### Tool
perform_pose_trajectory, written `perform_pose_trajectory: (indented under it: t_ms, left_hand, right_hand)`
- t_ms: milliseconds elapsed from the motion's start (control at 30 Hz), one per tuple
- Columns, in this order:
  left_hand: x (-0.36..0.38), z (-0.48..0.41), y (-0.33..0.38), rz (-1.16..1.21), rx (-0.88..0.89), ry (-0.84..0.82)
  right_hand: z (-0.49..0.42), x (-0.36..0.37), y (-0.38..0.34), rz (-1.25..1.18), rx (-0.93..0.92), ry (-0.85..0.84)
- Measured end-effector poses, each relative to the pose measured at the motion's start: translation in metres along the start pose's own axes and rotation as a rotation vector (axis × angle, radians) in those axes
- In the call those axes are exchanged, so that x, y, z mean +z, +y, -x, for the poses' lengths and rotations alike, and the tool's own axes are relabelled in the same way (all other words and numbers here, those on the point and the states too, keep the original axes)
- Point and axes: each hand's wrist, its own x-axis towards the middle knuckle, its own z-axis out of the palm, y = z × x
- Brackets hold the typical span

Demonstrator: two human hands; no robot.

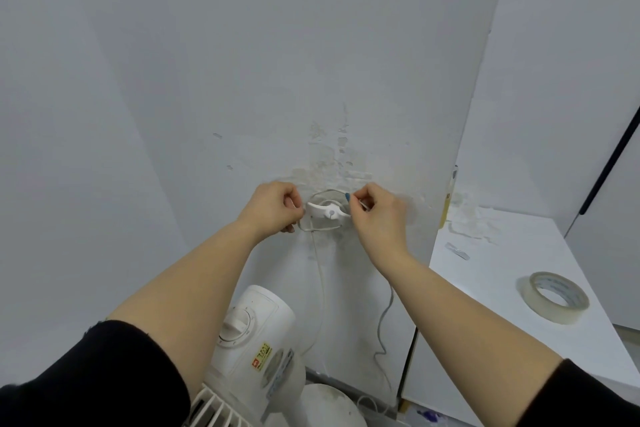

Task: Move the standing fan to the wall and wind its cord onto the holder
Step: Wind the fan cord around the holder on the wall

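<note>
On the head camera my left hand (273, 206) curls round the cord (320, 274) just left of the holder (327, 211), and my right hand (375, 215) pinches it on the right. The fan (252, 340) stands below by the wall (207, 80), its grille cut off at the bottom edge and partly hidden behind my left arm.

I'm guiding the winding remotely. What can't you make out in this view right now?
Head view only:
- Turns of cord on the holder: thin and pale against the wall, so the count is unclear.
- Exact grip points of the left hand and right hand on the cord: hidden by their curled fingers.
- Plug: not seen, perhaps inside the right hand.
- Fan: grille and base cut off by the bottom edge.
</note>
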Motion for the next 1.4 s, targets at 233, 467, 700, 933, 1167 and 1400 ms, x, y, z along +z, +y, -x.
perform_pose_trajectory:
  t_ms: [233, 467, 700, 933, 1167, 1400]
  left_hand:
    - [0.008, -0.013, 0.003, 0.066, -0.047, 0.153]
    - [0.011, -0.011, 0.004, 0.096, -0.047, -0.032]
    - [0.013, -0.007, 0.000, 0.055, -0.047, -0.120]
    - [0.016, -0.008, 0.002, 0.073, -0.131, -0.058]
    - [0.021, 0.002, 0.001, -0.047, -0.249, -0.473]
    - [0.025, 0.007, 0.002, -0.057, -0.189, -0.543]
  right_hand:
    - [0.000, -0.006, 0.009, 0.067, -0.026, -0.055]
    - [0.024, -0.028, 0.040, 0.226, -0.051, -0.006]
    - [0.056, -0.035, 0.081, 0.493, -0.053, -0.092]
    - [0.096, 0.005, 0.070, 0.883, 0.022, -0.676]
    - [0.105, 0.051, 0.055, 0.531, 0.030, -0.730]
    - [0.109, 0.054, 0.042, 0.202, 0.157, -0.657]
